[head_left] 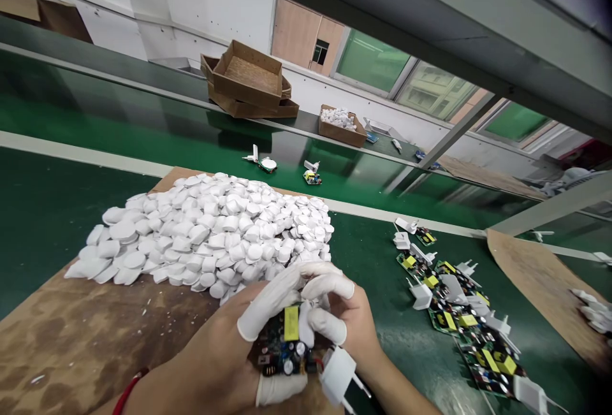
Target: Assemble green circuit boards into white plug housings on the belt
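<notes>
My left hand [224, 351] and my right hand [344, 313] meet just in front of me, both closed around one small circuit board [284, 345] with a yellow part on it. White finger cots cover my fingertips. A white plug piece [337, 373] hangs from the board by short wires below my right hand. Just beyond my hands lies a big heap of white plastic caps [215, 233] on a brown cardboard sheet [95, 332].
A row of circuit boards with white plugs [454, 313] lies to the right on the green bench. Two more assemblies [287, 169] sit on the green belt behind. Stacked cardboard trays [248, 80] and a box of white parts [342, 125] stand on the far shelf.
</notes>
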{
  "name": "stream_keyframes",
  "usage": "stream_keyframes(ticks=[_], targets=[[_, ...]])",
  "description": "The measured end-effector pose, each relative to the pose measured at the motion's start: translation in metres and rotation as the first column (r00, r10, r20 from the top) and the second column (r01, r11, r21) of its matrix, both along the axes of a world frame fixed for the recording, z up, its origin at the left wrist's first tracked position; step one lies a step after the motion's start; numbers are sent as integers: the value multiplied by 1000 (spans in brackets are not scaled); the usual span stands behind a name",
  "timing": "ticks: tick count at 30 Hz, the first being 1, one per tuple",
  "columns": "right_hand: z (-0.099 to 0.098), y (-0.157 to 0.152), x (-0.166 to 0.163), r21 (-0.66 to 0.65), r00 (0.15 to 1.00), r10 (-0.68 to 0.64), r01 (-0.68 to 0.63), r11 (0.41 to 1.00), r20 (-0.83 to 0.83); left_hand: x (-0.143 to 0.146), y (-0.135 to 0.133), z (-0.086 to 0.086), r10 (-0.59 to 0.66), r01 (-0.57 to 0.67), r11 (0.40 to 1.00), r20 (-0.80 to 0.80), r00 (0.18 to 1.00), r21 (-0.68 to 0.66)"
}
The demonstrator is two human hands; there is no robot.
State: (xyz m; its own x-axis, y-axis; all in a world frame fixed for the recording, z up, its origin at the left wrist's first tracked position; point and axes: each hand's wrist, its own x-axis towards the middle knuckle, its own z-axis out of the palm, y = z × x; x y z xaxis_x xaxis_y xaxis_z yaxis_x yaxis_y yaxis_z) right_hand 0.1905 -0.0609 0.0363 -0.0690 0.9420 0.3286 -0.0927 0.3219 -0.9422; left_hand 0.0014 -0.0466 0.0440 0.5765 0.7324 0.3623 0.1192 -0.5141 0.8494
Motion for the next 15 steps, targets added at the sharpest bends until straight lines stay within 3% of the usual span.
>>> stream_keyframes(ticks=[2,4,12,15], targets=[[3,2,1,64,997,-26,21,998,78,0,3,-3,37,-29,985,-45,998,170],[5,3,2,105,994,3,-14,994,105,-1,5,-5,34,-12,972,-88,996,233],[9,1,5,143,972,106,-138,980,209,2,2,12,-191,188,981,-128,973,-35],[10,0,4,153,980,110,-136,979,169,3,4,13,-167,163,984,-69,983,-65]])
